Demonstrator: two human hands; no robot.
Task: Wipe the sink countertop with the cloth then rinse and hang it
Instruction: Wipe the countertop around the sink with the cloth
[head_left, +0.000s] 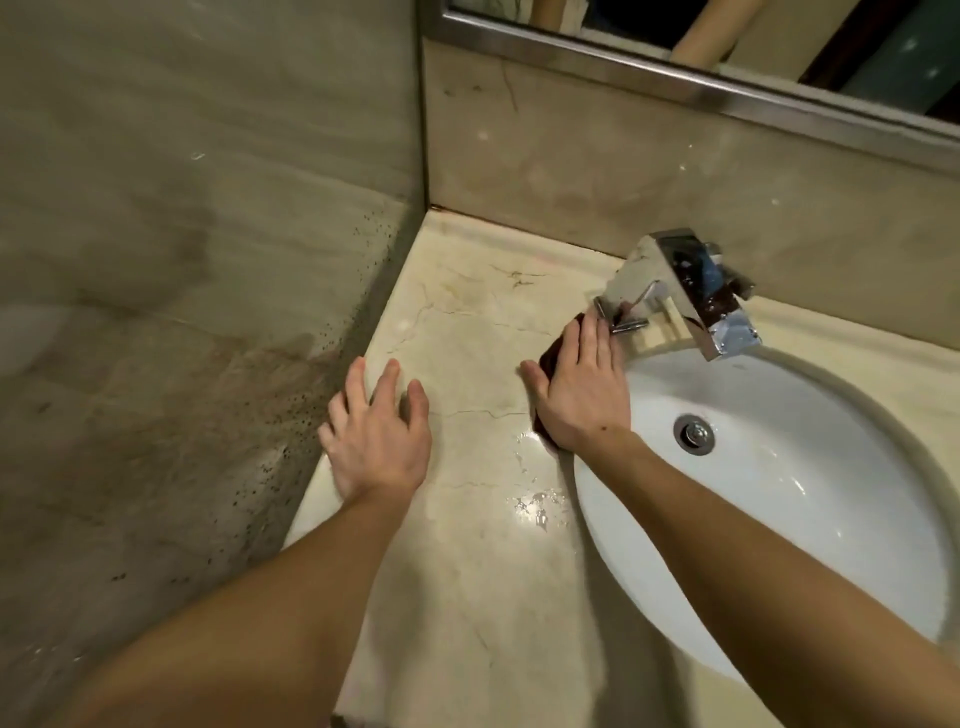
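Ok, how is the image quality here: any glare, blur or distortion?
Head view: dim, warm light; glare on the wet countertop and chrome faucet; wide-angle bending along the mirror frame; soft blur on the left wall; cloth mostly hidden under the right hand.

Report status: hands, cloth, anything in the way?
Right hand flat on dark cloth, pressing it to countertop beside basin. Left hand empty, spread on counter. Faucet just ahead of the fingertips; water drops unwiped.

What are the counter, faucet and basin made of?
Beige veined countertop: likely polished marble or similar stone, with dark veins and glossy wet glare. Angular mirror-bright faucet: chromed metal, sharp reflections. White oval basin: glazed ceramic by its look, smooth highlights.
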